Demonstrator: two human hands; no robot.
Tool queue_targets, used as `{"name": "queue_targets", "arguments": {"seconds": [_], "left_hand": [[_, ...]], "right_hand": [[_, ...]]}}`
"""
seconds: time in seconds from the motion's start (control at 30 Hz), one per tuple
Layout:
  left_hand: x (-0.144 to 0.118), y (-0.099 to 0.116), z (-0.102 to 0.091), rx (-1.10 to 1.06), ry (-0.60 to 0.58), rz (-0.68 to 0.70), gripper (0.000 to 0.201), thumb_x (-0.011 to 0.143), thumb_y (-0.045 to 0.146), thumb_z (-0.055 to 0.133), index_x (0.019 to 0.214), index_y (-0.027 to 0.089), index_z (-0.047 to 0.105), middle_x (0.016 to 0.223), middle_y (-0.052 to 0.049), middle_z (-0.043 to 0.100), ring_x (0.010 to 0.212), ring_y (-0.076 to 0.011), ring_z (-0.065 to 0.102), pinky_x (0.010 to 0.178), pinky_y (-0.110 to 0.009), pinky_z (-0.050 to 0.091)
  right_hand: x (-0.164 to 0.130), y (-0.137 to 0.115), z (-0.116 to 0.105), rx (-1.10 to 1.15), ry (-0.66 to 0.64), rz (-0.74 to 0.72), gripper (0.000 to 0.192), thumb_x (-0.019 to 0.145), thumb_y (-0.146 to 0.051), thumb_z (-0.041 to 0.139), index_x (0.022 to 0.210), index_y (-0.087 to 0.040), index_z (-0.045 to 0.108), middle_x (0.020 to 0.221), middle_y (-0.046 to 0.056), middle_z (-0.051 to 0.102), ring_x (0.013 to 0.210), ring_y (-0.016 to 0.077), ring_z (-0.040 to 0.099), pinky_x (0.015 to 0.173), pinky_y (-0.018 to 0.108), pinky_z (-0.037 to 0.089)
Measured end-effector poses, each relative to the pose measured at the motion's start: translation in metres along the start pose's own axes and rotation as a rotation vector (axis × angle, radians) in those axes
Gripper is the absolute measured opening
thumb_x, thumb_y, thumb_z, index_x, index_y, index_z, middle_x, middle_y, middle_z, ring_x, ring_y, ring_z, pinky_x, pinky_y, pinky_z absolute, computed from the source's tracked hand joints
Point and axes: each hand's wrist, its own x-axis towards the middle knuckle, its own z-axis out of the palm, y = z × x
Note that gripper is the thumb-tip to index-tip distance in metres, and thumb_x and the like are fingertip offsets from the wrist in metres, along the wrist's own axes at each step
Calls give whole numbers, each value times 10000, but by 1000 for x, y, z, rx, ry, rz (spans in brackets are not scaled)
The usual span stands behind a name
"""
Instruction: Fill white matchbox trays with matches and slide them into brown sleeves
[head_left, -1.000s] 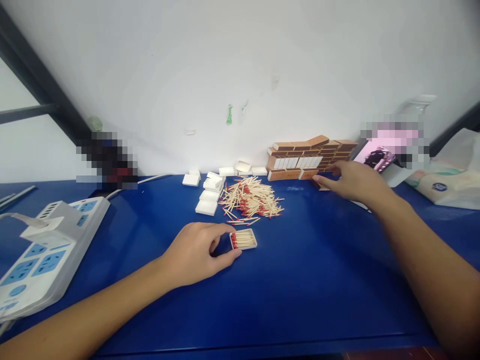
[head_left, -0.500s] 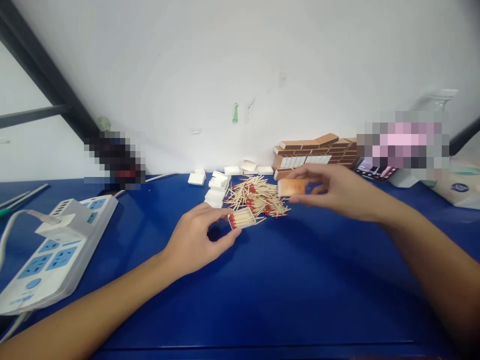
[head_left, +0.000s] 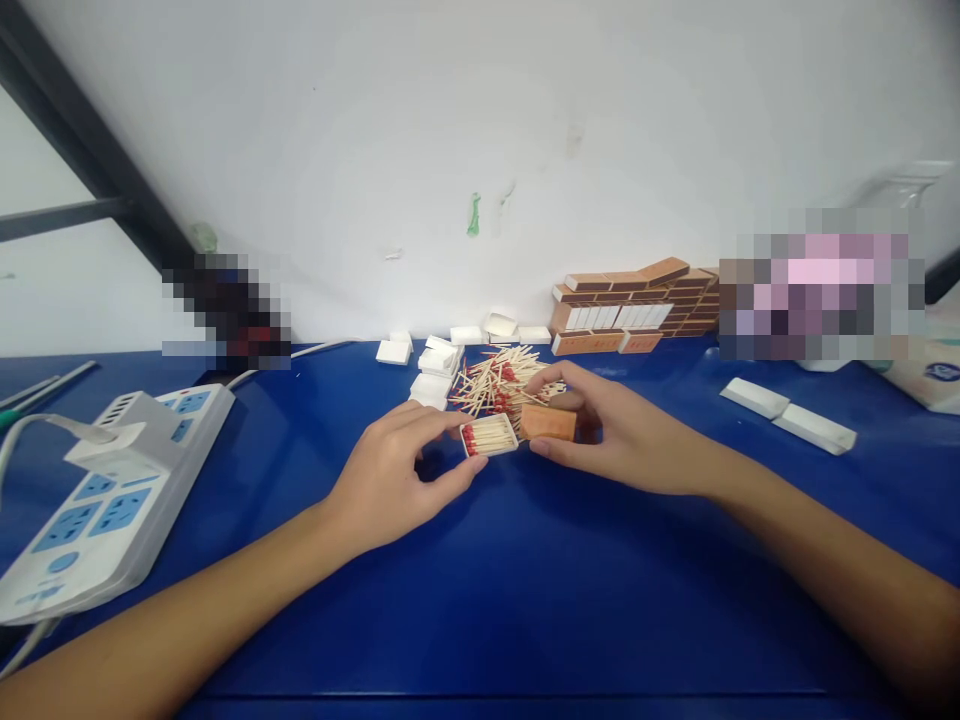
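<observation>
Match tray [head_left: 489,436] pinched in left fingers [head_left: 439,425], touching right hand's [head_left: 615,440] sleeve [head_left: 548,423].

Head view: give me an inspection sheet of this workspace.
Surface: blue table.
Job's things: filled match tray; brown matchbox sleeve beside it, apart or touching unclear.
Clutter: loose match pile; white empty trays; stacked matchboxes; two white blocks.
Hands: left hand pinches the tray; right hand holds the sleeve.
Cables: power strip, plug in; cord.
Surroundings: white wall; black frame.
</observation>
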Motion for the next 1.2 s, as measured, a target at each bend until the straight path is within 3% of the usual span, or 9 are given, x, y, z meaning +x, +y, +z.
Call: {"name": "queue_targets", "arguments": {"seconds": [0.07, 0.13, 0.27, 0.37, 0.53, 0.67, 0.83, 1.07, 1.2], "left_hand": [[0, 1, 0, -6, 5, 8, 316, 923, 317, 773, 1202, 173, 749, 915, -38, 754, 770, -166, 632, 697, -293, 533], [1, 2, -1, -7, 9, 11, 309, 921, 310, 770, 1199, 176, 749, 909, -36, 753, 768, -165, 632, 698, -294, 532], [1, 3, -1, 6, 12, -9, 313, 909, 328, 776, 1185, 184, 752, 866, -31, 747, 752, -170, 633, 678, -297, 531], [2, 3, -1, 20, 4, -16, 297, 908, 325, 773, 1170, 186, 756, 880, -33, 755, 746, -168, 638, 685, -304, 538], [2, 3, -1, 0, -3, -23, 300, 911, 317, 767, 1186, 198, 750, 883, -28, 758, 745, -163, 644, 689, -303, 547], [2, 4, -1, -27, -25, -5, 287, 920, 315, 756, 1183, 203, 745, 851, -22, 750, 756, -168, 651, 676, -302, 544], [0, 6, -1, -42, -51, -7, 282, 923, 304, 754, 1184, 196, 748, 850, -21, 750, 758, -168, 653, 680, -310, 546], [0, 5, 0, -54, -38, -9, 293, 920, 306, 761, 1191, 197, 749, 860, -26, 764, 779, -177, 679, 698, -316, 562], [1, 6, 1, -50, -27, 0, 299, 915, 299, 768, 1191, 187, 750, 841, -19, 757, 757, -169, 665, 705, -315, 564]], "right_hand": [[-1, -4, -1, -18, -32, -26, 540, 938, -383, 686, 1453, -300, 547, 1107, 39, 785, 846, 222, 713, 708, 340, 557], [-2, -8, -2, -86, -69, -49, 382, 926, -343, 671, 1304, -294, 664, 1120, 31, 776, 859, 222, 707, 700, 329, 535], [-4, -13, -1, -70, -133, 23, 104, 950, -349, 623, 981, -253, 645, 812, -13, 713, 679, 177, 618, 603, 300, 448], [-5, -11, 1, -54, -47, 99, 254, 956, -435, 637, 849, -254, 495, 706, -33, 629, 614, 156, 543, 566, 290, 401], [-3, -1, 3, -338, 60, 118, 502, 947, -545, 637, 654, -247, 360, 574, -46, 470, 539, 134, 410, 513, 296, 290], [-3, -1, 3, -403, 141, 229, 513, 943, -627, 615, 659, -259, 399, 541, -21, 549, 478, 150, 476, 476, 308, 287], [-14, -10, -8, -341, -93, 461, 511, 1011, -694, 443, 731, -268, 478, 509, 5, 636, 344, 175, 521, 429, 338, 338], [-26, -11, -21, -353, -157, 104, 406, 753, -538, 872, 1029, -309, 682, 966, 41, 749, 758, 262, 693, 588, 364, 515], [-23, -11, -15, -331, -192, 42, 210, 802, -399, 833, 941, -299, 711, 965, 36, 736, 755, 240, 666, 603, 350, 500]]}}
